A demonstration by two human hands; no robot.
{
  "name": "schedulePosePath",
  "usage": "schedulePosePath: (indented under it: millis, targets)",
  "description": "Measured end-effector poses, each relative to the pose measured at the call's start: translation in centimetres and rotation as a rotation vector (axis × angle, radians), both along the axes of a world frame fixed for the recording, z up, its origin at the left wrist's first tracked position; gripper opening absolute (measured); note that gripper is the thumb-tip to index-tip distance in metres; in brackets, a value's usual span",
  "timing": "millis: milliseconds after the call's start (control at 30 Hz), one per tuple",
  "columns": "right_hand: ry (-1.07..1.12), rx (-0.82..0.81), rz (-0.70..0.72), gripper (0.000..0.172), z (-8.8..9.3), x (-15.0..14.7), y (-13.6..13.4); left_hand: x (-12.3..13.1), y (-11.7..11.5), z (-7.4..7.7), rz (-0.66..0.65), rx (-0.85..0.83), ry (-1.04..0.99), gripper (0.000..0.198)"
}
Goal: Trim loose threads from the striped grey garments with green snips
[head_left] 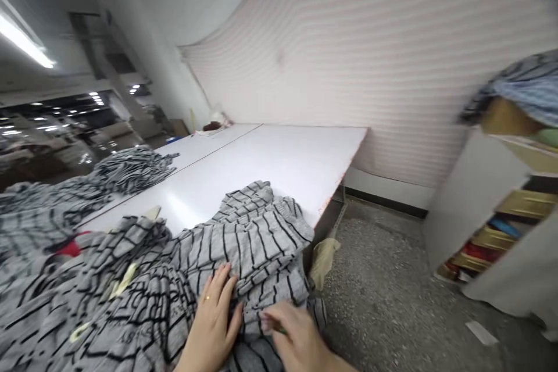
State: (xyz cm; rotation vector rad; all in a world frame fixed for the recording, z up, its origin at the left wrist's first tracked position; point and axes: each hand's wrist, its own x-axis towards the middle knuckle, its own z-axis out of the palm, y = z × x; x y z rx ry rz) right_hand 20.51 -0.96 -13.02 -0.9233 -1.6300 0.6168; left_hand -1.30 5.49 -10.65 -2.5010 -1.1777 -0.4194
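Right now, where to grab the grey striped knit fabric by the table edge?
Pinch its bunched fold, grey striped knit fabric, from the right, over the table edge: it overhangs there, so fingers can get under it. The left hand lies flat on the middle.

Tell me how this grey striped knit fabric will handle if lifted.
The grey striped knit fabric will probably flop and drape, since it lies in soft, bunched folds. It seems light for its bulk, judging by the loose heap. Loosely stacked layers under the left hand may slide apart.
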Motion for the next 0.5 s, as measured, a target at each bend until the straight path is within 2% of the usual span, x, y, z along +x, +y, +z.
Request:
schedulePosePath:
  millis: [67,133,167,267,333,433,500]
  targets:
    - [0.150,-0.007,-0.143,0.025,1.0,3.0,0.1,0.9,-0.6,0.8,0.025,-0.042,-0.053,0.044]
    - [0.201,-0.161,-0.368,0.025,2.2,5.5,1.9,1.8,-1.1,1.7,0.026,-0.084,-0.093,0.046]
    - [0.202,-0.241,-0.435,0.026,2.6,6.4,3.2,2.3,-1.2,2.1,0.022,-0.111,-0.105,0.048]
    - [0.211,-0.321,-0.440,0.031,2.7,6.7,6.9,3.7,-0.6,2.7,0.044,-0.193,-0.128,0.054]
    - [0.213,-0.339,-0.403,0.032,2.2,5.6,8.0,4.6,0.5,2.9,0.105,-0.239,-0.135,0.045]
    - [0.224,-0.348,-0.359,0.032,1.8,4.1,7.3,4.8,1.7,3.2,0.173,-0.258,-0.171,0.022]
    - [0.236,-0.360,-0.342,0.033,2.0,3.8,5.8,3.9,1.5,3.5,0.177,-0.254,-0.218,0.018]
